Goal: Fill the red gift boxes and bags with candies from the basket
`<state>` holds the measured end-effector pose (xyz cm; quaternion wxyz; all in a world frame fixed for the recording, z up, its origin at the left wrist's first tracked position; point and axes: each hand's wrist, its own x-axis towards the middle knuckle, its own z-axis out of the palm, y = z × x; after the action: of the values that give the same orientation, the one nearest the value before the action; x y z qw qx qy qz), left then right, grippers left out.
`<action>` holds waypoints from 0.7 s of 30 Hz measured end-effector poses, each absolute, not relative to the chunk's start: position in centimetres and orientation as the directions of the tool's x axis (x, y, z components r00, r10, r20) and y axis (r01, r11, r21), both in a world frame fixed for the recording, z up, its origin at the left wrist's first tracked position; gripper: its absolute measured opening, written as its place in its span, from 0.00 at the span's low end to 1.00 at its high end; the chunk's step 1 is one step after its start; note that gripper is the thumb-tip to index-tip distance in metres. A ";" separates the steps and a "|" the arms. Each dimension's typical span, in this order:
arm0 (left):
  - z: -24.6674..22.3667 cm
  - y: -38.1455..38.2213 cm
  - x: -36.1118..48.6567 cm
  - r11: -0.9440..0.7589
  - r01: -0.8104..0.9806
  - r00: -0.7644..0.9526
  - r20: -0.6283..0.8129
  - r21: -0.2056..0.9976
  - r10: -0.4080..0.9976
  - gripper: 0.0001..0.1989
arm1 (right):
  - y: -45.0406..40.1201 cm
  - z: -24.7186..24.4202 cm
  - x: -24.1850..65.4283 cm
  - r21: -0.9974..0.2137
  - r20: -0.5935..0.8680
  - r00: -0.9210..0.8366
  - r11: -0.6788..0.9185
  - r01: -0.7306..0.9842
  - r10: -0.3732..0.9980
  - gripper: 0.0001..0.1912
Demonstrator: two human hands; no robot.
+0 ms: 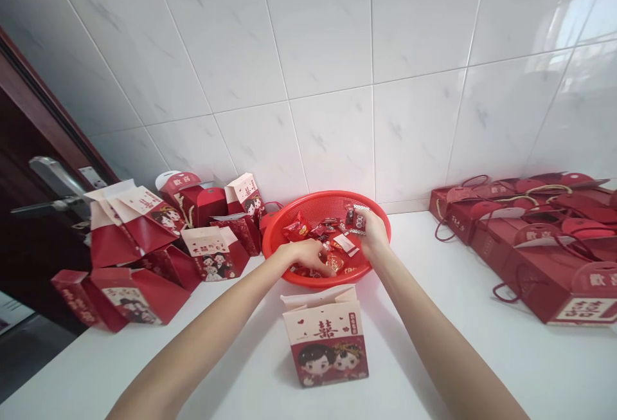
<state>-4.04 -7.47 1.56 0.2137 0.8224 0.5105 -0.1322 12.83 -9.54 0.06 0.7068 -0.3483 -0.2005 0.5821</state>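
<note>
A red plastic basket point(324, 200) stands against the tiled wall, with red wrapped sweets point(295, 227) and a pale card point(346, 244) inside. My left hand point(311, 256) reaches over its left front rim, fingers curled down on the sweets; what they hold, if anything, is hidden. At the basket's right side, my right hand point(373, 231) pinches a small dark red packet point(359, 220) with a pale pattern. In front of the basket, an upright red and cream paper box point(328, 343) with two cartoon faces has its top open.
Several red and cream paper boxes point(212, 256) are piled on the left of the white table point(250, 356). Rows of red boxes with cord handles point(540, 246) lie on the right. A dark door with a metal handle point(58, 175) is at the far left.
</note>
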 end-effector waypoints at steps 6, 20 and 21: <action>0.9 -7.7 -3.6 -0.371 0.879 0.473 -0.459 0.299 0.752 0.15 | -9.5 0.1 12.7 -0.728 -0.107 0.236 0.086 -0.680 0.966 0.03; 0.3 -7.5 -4.0 -0.428 0.789 0.532 -0.140 0.440 0.835 0.12 | -9.7 0.2 12.9 -0.734 -0.098 0.220 0.079 -0.675 0.971 0.02; 0.3 -7.2 -4.1 -0.427 0.791 0.497 -0.052 0.439 0.866 0.11 | -9.8 0.3 12.9 -0.734 -0.097 0.219 0.079 -0.674 0.971 0.02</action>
<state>-4.06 -7.21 0.31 0.2077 0.8397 0.4934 0.0911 12.86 -9.75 0.27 0.7017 -0.3422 -0.2166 0.5862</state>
